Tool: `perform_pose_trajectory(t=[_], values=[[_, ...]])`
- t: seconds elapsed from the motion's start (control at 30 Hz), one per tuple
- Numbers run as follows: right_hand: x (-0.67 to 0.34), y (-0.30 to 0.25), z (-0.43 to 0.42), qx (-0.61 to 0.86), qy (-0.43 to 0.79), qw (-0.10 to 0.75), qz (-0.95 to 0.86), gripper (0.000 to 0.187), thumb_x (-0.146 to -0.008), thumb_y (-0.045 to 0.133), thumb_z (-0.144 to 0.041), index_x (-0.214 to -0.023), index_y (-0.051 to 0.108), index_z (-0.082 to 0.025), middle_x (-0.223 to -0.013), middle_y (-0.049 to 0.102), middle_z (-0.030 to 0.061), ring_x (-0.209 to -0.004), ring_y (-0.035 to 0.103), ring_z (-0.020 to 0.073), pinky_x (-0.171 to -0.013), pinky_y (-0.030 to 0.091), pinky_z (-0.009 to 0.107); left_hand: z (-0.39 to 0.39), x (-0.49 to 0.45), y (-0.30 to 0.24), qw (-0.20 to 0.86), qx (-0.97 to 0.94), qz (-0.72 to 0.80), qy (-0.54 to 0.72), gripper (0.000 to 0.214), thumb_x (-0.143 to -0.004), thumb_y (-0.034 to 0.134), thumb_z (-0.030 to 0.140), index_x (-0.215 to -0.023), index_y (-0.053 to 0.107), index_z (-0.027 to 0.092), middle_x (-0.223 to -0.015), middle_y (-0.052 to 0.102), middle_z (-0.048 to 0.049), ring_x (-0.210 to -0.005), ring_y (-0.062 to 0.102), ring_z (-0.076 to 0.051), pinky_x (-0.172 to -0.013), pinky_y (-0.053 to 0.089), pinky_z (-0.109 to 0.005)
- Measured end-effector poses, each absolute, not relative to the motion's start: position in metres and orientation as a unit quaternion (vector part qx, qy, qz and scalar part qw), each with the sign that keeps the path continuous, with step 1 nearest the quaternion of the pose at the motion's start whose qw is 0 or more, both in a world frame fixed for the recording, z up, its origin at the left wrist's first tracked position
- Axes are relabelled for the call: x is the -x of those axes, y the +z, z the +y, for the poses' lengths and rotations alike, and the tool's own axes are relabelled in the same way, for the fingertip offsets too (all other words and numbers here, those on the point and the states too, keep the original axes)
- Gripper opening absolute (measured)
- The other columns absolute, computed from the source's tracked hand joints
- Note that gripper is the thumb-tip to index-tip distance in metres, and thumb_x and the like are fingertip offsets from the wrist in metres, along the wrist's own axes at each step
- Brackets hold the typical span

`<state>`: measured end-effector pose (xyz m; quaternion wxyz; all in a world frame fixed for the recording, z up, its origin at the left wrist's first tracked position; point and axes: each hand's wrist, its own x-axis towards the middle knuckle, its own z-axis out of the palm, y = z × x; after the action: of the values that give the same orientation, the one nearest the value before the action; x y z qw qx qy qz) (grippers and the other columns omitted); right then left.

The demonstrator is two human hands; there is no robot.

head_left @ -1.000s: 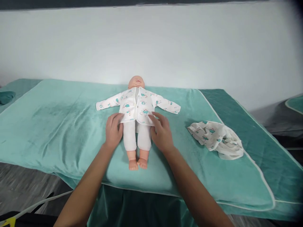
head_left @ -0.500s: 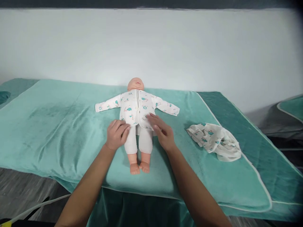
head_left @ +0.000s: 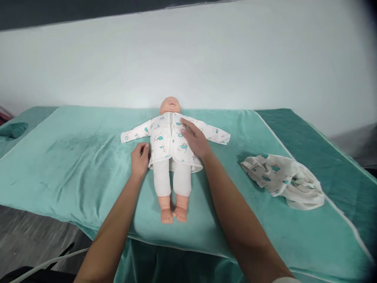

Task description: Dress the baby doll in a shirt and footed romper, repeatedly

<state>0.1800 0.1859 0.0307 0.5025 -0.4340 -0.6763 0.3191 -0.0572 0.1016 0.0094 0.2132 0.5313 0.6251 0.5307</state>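
A baby doll [head_left: 170, 105] lies face up on a teal blanket [head_left: 73, 157], arms spread. It wears a white printed jacket [head_left: 165, 138] and white trousers [head_left: 172, 179], with bare feet toward me. My right hand [head_left: 194, 139] lies flat on the jacket's right chest panel, fingers stretched out. My left hand [head_left: 140, 158] rests at the jacket's left lower edge, fingers curled in and touching the cloth. Whether it pinches the hem is hard to see.
A crumpled white printed garment [head_left: 282, 179] lies on the blanket to the right. A darker green cover [head_left: 312, 137] spreads beyond it. A white wall rises right behind the doll's head. A white cable [head_left: 44, 264] runs along the floor at lower left.
My right hand has moved up from the jacket's lower hem to the chest. My left hand has shifted from the doll's hip to the jacket's left side. The view has tilted slightly.
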Motion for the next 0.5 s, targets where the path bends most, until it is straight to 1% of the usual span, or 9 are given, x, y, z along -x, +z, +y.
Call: perform_pose_trajectory(t=[0.07, 0.13, 0.2, 0.27, 0.33, 0.4, 0.5], values=[[-0.207, 0.016, 0.191, 0.530, 0.227, 0.533, -0.620, 0.055, -0.089, 0.062, -0.051, -0.135, 0.061, -0.020, -0.144, 0.060, 0.0137, -0.138, 0.052, 0.0291, -0.122, 0.034, 0.054, 0.110, 0.058, 0.009, 0.205, -0.525, 0.630, 0.534, 0.025, -0.095, 0.053, 0.040, -0.095, 0.067, 0.019, -0.089, 0.071, -0.0034, -0.083, 0.064, -0.018, -0.079, 0.050, -0.030], [-0.236, 0.004, 0.198, 0.630, 0.120, 0.534, -0.551, 0.057, -0.087, 0.063, -0.047, -0.134, 0.058, -0.014, -0.142, 0.058, 0.0208, -0.137, 0.050, 0.0336, -0.120, 0.032, 0.059, 0.119, 0.060, 0.009, 0.202, -0.522, 0.636, 0.531, 0.025, -0.095, 0.052, 0.039, -0.095, 0.066, 0.019, -0.091, 0.072, -0.0043, -0.083, 0.065, -0.018, -0.079, 0.051, -0.031], [-0.263, -0.004, 0.201, 0.714, 0.059, 0.494, -0.492, 0.059, -0.086, 0.064, -0.045, -0.133, 0.056, -0.009, -0.136, 0.058, 0.0263, -0.132, 0.050, 0.0377, -0.114, 0.034, 0.062, 0.127, 0.062, 0.010, 0.197, -0.526, 0.643, 0.520, 0.026, -0.096, 0.050, 0.040, -0.095, 0.067, 0.019, -0.089, 0.072, -0.0042, -0.081, 0.065, -0.018, -0.079, 0.050, -0.031], [-0.282, -0.008, 0.200, 0.765, 0.032, 0.432, -0.476, 0.058, -0.084, 0.065, -0.045, -0.128, 0.057, -0.007, -0.132, 0.058, 0.0287, -0.127, 0.052, 0.0401, -0.108, 0.037, 0.061, 0.133, 0.064, 0.011, 0.186, -0.532, 0.652, 0.507, 0.027, -0.096, 0.050, 0.040, -0.094, 0.067, 0.020, -0.088, 0.073, -0.0039, -0.082, 0.065, -0.019, -0.079, 0.049, -0.031], [-0.294, -0.009, 0.197, 0.789, 0.039, 0.377, -0.484, 0.053, -0.085, 0.065, -0.045, -0.123, 0.060, -0.008, -0.124, 0.062, 0.0274, -0.118, 0.056, 0.0389, -0.101, 0.042, 0.056, 0.139, 0.066, 0.010, 0.178, -0.532, 0.662, 0.498, 0.027, -0.096, 0.049, 0.041, -0.093, 0.067, 0.021, -0.086, 0.073, -0.0039, -0.082, 0.065, -0.019, -0.078, 0.048, -0.032], [-0.299, -0.007, 0.196, 0.798, 0.073, 0.344, -0.489, 0.042, -0.088, 0.062, -0.042, -0.117, 0.062, -0.012, -0.111, 0.067, 0.0224, -0.106, 0.061, 0.0352, -0.094, 0.045, 0.049, 0.145, 0.068, 0.009, 0.177, -0.530, 0.665, 0.495, 0.028, -0.097, 0.048, 0.041, -0.093, 0.067, 0.021, -0.086, 0.074, -0.0043, -0.081, 0.065, -0.019, -0.078, 0.047, -0.031], [-0.303, -0.005, 0.203, 0.786, 0.109, 0.345, -0.502, 0.024, -0.090, 0.056, -0.031, -0.108, 0.064, -0.018, -0.102, 0.070, 0.0158, -0.098, 0.063, 0.0306, -0.089, 0.046, 0.043, 0.153, 0.070, 0.006, 0.175, -0.540, 0.666, 0.484, 0.032, -0.098, 0.048, 0.045, -0.099, 0.069, 0.021, -0.092, 0.076, -0.0055, -0.084, 0.066, -0.020, -0.078, 0.047, -0.032]])
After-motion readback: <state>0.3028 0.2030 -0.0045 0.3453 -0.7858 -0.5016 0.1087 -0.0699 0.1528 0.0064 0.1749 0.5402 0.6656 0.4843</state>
